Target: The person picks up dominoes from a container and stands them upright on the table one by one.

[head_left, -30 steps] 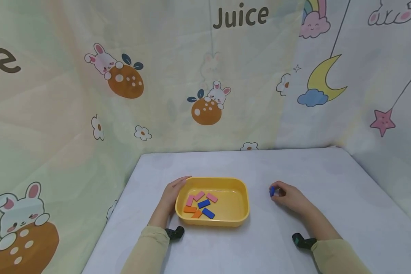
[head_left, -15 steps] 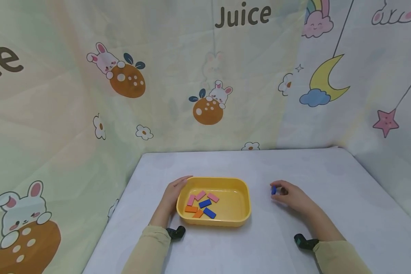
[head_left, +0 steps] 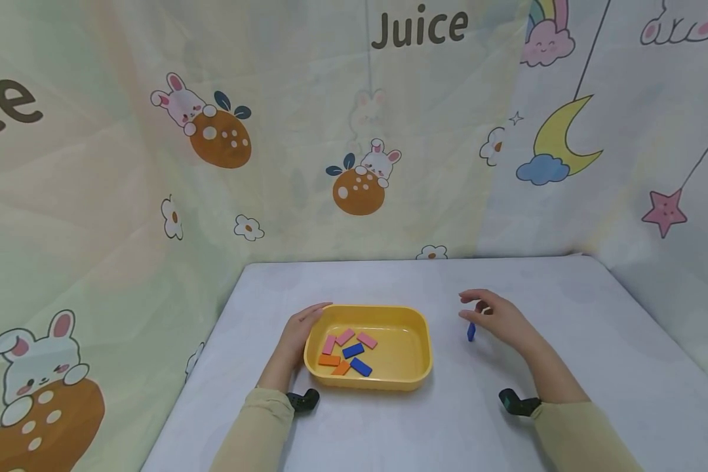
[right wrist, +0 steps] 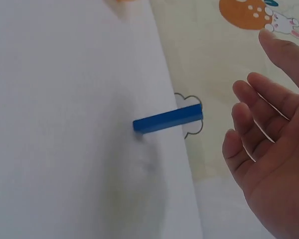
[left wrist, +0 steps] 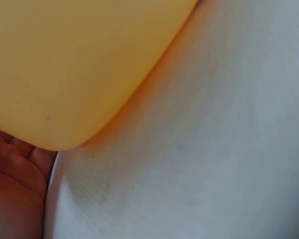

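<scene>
Cartoon cloth walls with bunnies, oranges, a moon and a star box in a pale grey table (head_left: 389, 282), and the word "Juice" is printed up top, plus a lone "e" at the left edge.

Main thing is a small blue rectangular block (head_left: 471, 332) standing on end on the table, just right of the tray and free of any grip. Right hand (head_left: 498, 316) hovers just beside and above it, fingers (right wrist: 261, 112) spread loose and relaxed, holding nothing. Right wrist view shows that gap way better: the block (right wrist: 168, 118) reads as a thin blue bar, clearly apart from the palm. Head view makes it look almost like they touch.

Next over is a shallow yellow plastic tray with rounded corners (head_left: 415, 328). Inside I count seven flat little tiles (head_left: 347, 351): three pink, two orange, two blue, all bunched in the left half. So three blue pieces total counting the one outside.

Left hand (head_left: 297, 334) lies flat against the tray's left wall, fingers straight along it up to the far corner, not curled round the rim. Left wrist view only gives the tray's yellow underside corner (left wrist: 65, 74) and a bit of palm (left wrist: 15, 194) on the table, no tiles visible there.

Both arms have beige sleeves (head_left: 254, 426), each with a small black wrist device (head_left: 302, 399).
</scene>
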`<state>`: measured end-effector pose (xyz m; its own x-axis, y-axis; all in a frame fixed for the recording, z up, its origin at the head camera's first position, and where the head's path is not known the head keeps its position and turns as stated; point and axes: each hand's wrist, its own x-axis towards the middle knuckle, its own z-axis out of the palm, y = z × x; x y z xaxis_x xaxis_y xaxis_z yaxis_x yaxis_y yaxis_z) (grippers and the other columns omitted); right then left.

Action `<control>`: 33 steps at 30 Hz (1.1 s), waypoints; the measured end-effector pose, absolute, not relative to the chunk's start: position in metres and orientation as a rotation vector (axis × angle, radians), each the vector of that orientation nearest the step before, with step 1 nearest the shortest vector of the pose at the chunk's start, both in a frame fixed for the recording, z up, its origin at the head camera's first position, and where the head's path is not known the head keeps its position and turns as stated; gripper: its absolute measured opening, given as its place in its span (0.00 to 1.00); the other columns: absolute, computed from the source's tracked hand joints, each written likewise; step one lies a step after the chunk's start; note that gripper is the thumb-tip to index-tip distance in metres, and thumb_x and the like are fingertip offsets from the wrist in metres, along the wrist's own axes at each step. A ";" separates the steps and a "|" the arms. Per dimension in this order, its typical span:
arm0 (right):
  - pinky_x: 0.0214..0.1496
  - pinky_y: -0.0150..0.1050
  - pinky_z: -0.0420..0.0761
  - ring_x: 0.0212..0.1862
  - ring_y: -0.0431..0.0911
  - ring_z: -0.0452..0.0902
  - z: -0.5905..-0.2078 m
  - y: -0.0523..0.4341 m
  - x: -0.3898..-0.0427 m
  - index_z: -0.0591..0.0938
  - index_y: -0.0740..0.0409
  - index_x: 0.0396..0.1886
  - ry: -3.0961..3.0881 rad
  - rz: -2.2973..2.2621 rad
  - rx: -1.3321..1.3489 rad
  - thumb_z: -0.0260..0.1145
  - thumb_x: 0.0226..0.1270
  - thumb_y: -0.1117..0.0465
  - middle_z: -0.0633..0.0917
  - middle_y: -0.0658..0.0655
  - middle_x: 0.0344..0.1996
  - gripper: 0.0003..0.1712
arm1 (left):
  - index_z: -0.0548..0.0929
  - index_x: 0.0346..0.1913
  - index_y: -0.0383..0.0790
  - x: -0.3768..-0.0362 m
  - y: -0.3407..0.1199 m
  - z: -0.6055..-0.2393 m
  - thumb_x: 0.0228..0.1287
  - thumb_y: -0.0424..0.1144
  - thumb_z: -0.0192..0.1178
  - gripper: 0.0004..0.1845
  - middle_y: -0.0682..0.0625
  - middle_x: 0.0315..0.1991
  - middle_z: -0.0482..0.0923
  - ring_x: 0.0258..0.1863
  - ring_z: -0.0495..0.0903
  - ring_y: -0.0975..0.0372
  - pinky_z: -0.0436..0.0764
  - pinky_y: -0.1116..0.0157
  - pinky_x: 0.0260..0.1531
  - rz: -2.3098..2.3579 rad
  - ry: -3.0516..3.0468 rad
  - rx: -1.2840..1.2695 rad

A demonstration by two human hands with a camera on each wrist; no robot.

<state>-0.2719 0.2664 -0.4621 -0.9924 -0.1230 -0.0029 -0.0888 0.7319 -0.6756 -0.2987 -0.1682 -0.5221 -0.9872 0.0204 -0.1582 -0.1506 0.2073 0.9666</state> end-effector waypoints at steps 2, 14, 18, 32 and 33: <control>0.50 0.43 0.83 0.53 0.51 0.72 -0.456 0.260 -0.274 0.75 0.46 0.64 2.879 -1.129 -0.180 0.63 0.63 0.34 0.81 0.55 0.54 0.35 | 0.83 0.54 0.67 -0.298 -0.168 -0.522 0.69 0.63 0.51 0.18 0.61 0.58 0.81 0.64 0.75 0.61 0.74 0.54 0.67 1.890 2.331 -0.128; 0.58 0.50 0.83 0.52 0.50 0.79 -0.421 0.216 -0.286 0.79 0.45 0.58 2.768 -1.325 -0.280 0.63 0.67 0.38 0.84 0.52 0.53 0.26 | 0.83 0.55 0.67 -0.297 -0.167 -0.519 0.71 0.61 0.50 0.18 0.61 0.59 0.80 0.65 0.75 0.60 0.74 0.54 0.66 1.892 2.327 -0.129; 0.55 0.46 0.84 0.48 0.50 0.80 -0.408 0.197 -0.290 0.81 0.45 0.56 2.710 -1.368 -0.340 0.64 0.68 0.43 0.85 0.52 0.51 0.21 | 0.83 0.55 0.68 -0.297 -0.166 -0.520 0.70 0.63 0.50 0.18 0.61 0.59 0.80 0.65 0.75 0.60 0.74 0.53 0.67 1.882 2.341 -0.135; 0.54 0.47 0.84 0.44 0.50 0.81 -0.407 0.129 -0.314 0.84 0.45 0.49 2.595 -1.254 -0.459 0.67 0.67 0.47 0.86 0.54 0.44 0.15 | 0.83 0.55 0.66 -0.298 -0.168 -0.523 0.70 0.62 0.51 0.18 0.60 0.59 0.80 0.64 0.76 0.59 0.74 0.54 0.67 1.911 2.319 -0.138; 0.54 0.48 0.84 0.44 0.50 0.81 -0.408 0.125 -0.315 0.85 0.45 0.49 2.587 -1.245 -0.472 0.67 0.67 0.47 0.86 0.54 0.45 0.14 | 0.83 0.55 0.67 -0.298 -0.168 -0.522 0.70 0.62 0.51 0.18 0.60 0.59 0.80 0.64 0.76 0.59 0.74 0.54 0.66 1.913 2.318 -0.136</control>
<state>-0.3150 0.1247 -0.4081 -0.9213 -0.3830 -0.0675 -0.1861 0.5865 -0.7883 -0.2978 -0.1679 -0.5225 -0.9870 0.0149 -0.1597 -0.1540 0.1906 0.9695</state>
